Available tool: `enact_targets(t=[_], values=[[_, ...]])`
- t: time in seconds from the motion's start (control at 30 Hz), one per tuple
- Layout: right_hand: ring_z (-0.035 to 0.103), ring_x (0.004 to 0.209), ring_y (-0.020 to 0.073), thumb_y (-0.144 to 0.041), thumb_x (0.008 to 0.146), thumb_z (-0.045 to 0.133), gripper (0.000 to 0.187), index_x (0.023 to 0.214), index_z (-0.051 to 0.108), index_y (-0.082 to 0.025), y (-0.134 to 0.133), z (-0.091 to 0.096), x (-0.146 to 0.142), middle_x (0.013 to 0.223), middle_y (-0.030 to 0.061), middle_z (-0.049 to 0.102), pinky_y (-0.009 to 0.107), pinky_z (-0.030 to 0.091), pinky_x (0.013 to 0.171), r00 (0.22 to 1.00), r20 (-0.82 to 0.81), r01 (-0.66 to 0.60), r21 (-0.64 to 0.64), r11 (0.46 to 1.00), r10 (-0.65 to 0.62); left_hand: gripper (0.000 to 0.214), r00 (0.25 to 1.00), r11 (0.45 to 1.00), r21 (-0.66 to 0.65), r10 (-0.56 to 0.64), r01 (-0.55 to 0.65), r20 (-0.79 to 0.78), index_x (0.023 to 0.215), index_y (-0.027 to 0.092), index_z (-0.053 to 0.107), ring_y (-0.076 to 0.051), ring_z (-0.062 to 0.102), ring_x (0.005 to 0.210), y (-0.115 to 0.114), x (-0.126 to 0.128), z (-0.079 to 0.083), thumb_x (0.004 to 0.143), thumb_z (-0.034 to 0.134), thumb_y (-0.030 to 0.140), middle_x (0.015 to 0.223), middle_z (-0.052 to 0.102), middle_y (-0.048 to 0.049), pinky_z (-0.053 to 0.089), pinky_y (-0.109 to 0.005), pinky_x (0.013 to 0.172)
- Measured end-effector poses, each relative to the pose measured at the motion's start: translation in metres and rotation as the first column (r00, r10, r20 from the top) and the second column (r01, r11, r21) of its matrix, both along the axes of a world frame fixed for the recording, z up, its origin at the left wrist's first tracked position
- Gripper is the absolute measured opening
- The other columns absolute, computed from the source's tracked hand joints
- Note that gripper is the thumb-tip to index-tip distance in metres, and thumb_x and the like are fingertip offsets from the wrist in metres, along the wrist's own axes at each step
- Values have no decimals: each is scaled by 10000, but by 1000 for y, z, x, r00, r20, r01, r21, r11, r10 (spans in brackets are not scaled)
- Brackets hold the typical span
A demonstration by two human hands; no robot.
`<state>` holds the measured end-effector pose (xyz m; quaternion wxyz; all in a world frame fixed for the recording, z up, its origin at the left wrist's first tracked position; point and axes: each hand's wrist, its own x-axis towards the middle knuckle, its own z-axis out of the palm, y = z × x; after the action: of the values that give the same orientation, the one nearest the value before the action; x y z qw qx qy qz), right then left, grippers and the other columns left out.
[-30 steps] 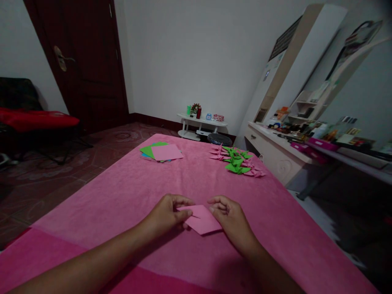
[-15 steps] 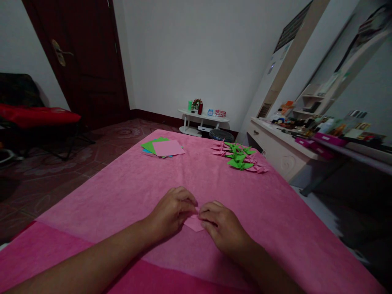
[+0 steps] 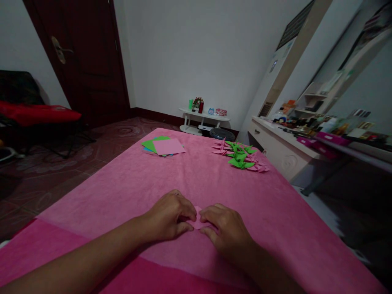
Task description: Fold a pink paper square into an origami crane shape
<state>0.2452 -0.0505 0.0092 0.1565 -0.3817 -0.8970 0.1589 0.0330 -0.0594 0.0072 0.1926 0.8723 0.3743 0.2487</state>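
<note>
A small folded piece of pink origami paper [image 3: 198, 220] lies on the pink cloth [image 3: 171, 175], between my two hands. My left hand [image 3: 171, 214] grips its left side, fingertips above and thumb at the near edge. On the right side, my right hand [image 3: 225, 226] pinches the paper in the same way, with fingers bent and thumb below. Both hands cover the outer parts of the paper, so only its middle shows.
At the far left of the cloth lies a stack of square paper sheets [image 3: 169, 146], pink, green and blue. Several folded paper cranes [image 3: 240, 157], green and pink, are heaped at the far right. A cluttered dresser [image 3: 281, 143] stands to the right.
My left thumb has come down to the paper's near edge, and the left fingers have shifted slightly. Less of the pink paper shows between my hands. The view has tilted slightly.
</note>
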Motion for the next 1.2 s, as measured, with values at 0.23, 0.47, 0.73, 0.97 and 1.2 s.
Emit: enact_targets(t=[0.23, 0.47, 0.73, 0.97, 1.2], values=[[561, 862, 162, -157, 790, 608, 117, 767, 697, -230, 4, -3, 0, 892, 6, 652, 264, 410, 750, 991, -136, -17, -33, 999, 12, 155, 993, 987, -156, -19, 38, 120, 806, 186, 715, -123, 606, 766, 4, 0, -7, 820, 561, 184, 836, 671, -23, 428, -221, 704], [543, 676, 121, -130, 776, 582, 157, 750, 711, -216, 6, -15, -3, 741, 0, 580, 227, 388, 607, 960, -260, 41, -234, 971, -104, 134, 964, 947, -318, 52, 35, 261, 772, 166, 728, -112, 579, 761, 9, 1, -14, 799, 598, 183, 820, 648, -26, 433, -207, 688], [521, 633, 115, -145, 742, 584, 130, 692, 698, -182, 12, -21, -7, 690, -1, 581, 218, 375, 580, 941, -270, 110, -327, 939, -204, 110, 945, 907, -420, 107, 34, 309, 674, 128, 699, -110, 561, 746, 15, 2, -19, 730, 605, 111, 807, 634, -33, 427, -196, 663], [526, 635, 119, -168, 682, 648, 66, 715, 703, -179, 10, -24, -11, 688, -1, 610, 221, 379, 595, 934, -289, 101, -349, 932, -209, 104, 940, 894, -449, 140, 16, 310, 655, 123, 690, -112, 555, 731, 17, 5, -23, 704, 599, 122, 802, 625, -35, 423, -194, 643], [467, 561, 101, -147, 675, 598, 85, 625, 663, -169, 17, -21, -11, 618, -18, 552, 209, 311, 517, 948, -187, 176, -360, 916, -256, 109, 944, 887, -462, 162, -12, 287, 607, 113, 624, -109, 541, 698, 18, 6, -23, 654, 537, 65, 780, 604, -33, 413, -197, 627]])
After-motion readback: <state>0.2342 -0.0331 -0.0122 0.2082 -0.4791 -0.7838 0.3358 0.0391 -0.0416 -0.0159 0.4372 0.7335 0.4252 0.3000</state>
